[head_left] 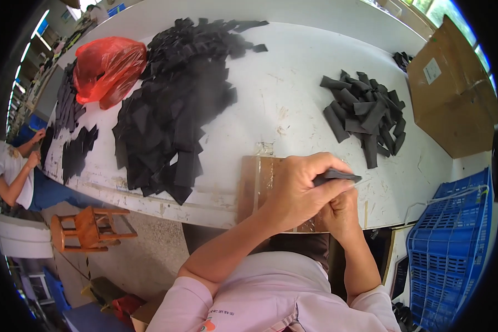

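Above the table's front edge, my left hand [300,185] pinches a black strip [333,175] that looks folded or rolled, its tip pointing right. My right hand [342,211] is curled close below and to the right of it. Its fingers are partly hidden behind the left hand, and what they hold does not show. Beneath both hands lies a brown board [249,191] with shiny tape on it. Farther right is a heap of rolled black pieces [365,108]. To the left spreads a large pile of flat black strips [171,119].
A red plastic bag [108,69] sits at the far left beside more black strips [78,152]. At right stand a cardboard box [451,88] and a blue plastic crate [448,243]. A wooden stool [91,229] is on the floor; another person [16,171] works at the left.
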Motion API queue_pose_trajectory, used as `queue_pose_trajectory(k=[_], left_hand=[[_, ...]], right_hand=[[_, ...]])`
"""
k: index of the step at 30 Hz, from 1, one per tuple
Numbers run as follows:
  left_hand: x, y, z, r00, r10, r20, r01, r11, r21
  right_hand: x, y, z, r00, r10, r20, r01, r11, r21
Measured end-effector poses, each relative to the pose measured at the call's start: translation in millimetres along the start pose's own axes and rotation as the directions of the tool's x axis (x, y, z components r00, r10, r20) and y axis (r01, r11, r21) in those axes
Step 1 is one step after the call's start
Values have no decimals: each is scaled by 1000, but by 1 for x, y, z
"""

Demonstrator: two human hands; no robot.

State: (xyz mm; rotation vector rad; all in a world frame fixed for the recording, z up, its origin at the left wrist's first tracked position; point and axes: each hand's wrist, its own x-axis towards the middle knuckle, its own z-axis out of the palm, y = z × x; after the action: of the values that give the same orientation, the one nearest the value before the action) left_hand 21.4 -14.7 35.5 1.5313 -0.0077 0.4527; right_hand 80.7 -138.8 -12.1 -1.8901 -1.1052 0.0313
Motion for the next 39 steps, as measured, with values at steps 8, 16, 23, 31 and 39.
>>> queue_pose_trajectory(k=[8, 16, 23, 31, 39], left_hand=[[-18, -24, -9, 989, 34, -142, 2, 969, 247], [-39, -100, -156, 690, 507, -517, 462, 241, 853], [-32, -138, -196, 878, 113, -465, 476, -96, 874], [-44, -114, -118, 944, -70, -323, 304, 568, 765], [-67, -68, -125, 794, -154, -588, 338, 916, 217]], right_hand=[[-7, 14, 11, 977, 90, 194, -84, 996, -39], [94, 3, -57, 954, 299, 18, -223, 671, 707], [-7, -2, -7, 813, 582, -23, -480, 693, 538], [-31, -29, 40, 860, 356, 367, -484, 797, 361], [-15, -26, 63, 868, 371, 331, -475, 817, 329]])
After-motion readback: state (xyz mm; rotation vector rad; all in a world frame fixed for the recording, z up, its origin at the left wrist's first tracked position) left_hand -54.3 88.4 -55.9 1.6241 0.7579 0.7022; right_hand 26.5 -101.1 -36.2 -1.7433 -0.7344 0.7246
